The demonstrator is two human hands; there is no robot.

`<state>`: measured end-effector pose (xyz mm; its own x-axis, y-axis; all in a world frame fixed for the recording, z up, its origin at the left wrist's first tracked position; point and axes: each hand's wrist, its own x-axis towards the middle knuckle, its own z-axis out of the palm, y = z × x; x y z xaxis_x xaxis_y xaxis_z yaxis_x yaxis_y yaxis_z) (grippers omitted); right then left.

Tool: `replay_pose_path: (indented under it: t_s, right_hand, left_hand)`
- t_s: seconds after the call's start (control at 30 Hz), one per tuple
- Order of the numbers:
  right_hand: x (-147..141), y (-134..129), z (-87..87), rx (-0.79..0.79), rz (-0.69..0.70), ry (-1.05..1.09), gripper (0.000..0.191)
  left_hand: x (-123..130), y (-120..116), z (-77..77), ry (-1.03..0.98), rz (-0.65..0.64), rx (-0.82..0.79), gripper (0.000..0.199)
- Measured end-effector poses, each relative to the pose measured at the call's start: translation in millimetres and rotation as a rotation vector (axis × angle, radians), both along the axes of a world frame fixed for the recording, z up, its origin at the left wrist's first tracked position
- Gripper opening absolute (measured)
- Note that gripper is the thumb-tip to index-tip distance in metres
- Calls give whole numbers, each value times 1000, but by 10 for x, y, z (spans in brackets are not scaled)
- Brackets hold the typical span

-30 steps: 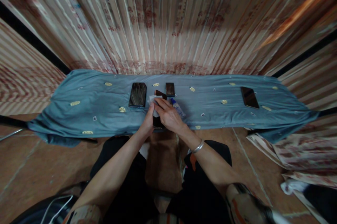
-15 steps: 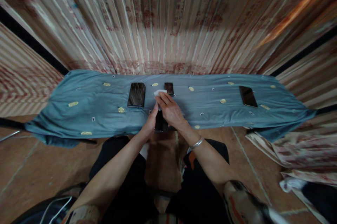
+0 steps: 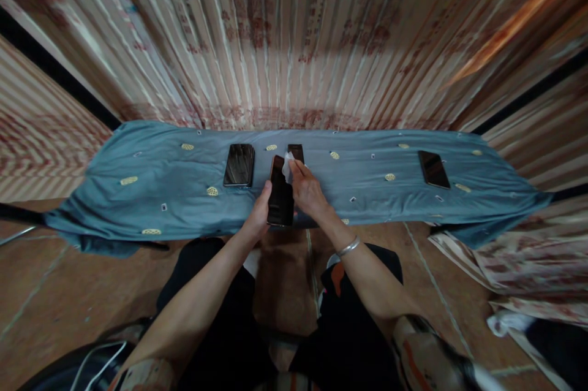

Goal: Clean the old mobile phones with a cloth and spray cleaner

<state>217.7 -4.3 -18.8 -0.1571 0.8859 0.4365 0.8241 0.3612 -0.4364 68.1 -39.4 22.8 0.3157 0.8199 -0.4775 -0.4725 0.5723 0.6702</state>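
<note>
A dark smartphone (image 3: 280,198) is gripped along its left side by my left hand (image 3: 260,212), screen up, over the near edge of the cloth-covered table. My right hand (image 3: 309,190) pinches a crumpled white wipe (image 3: 288,167) at the phone's upper right edge. Just beyond my right fingers lies a small dark flat object (image 3: 296,151), partly hidden by them. To the left rests a stack of dark phones (image 3: 239,165). Another smartphone (image 3: 434,169) lies by itself toward the right end.
The narrow table wears a blue cloth (image 3: 367,189) with yellow pineapple prints. Pleated curtains (image 3: 294,41) hang behind and at both sides. Black bars (image 3: 59,72) slope down to the table's corners. My knees are under the near edge, above a tiled floor (image 3: 427,293).
My right hand and the wipe have shifted right, from over the phone's top to its right edge. More of the phone's screen now shows.
</note>
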Motion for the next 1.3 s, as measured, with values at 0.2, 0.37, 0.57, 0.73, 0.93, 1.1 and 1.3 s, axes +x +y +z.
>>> replay_pose_path:
  t_s: [0.2, 0.37, 0.57, 0.73, 0.93, 1.1, 1.3]
  right_hand:
    - [-49, -42, -12, 7, -1, 20, 55]
    - [-121, -122, 95, -15, 33, -16, 53]
    - [-153, -196, 193, -65, 50, -74, 51]
    - [-161, -232, 212, -80, 95, -96, 49]
    - [-174, -252, 201, -65, 78, -136, 46]
    - [-204, -283, 186, -19, 94, -190, 43]
    - [-268, -310, 259, -17, 86, -218, 41]
  left_hand:
    - [-4, 51, -42, -62, 54, -5, 51]
    - [11, 89, -54, -124, 99, 40, 50]
    - [11, 108, -37, -116, 152, 49, 52]
    - [-18, 131, -48, -143, 163, 85, 53]
    - [-17, 155, -64, -105, 191, 95, 51]
    - [6, 176, -80, -110, 214, 138, 49]
    - [28, 167, -92, -95, 229, 163, 49]
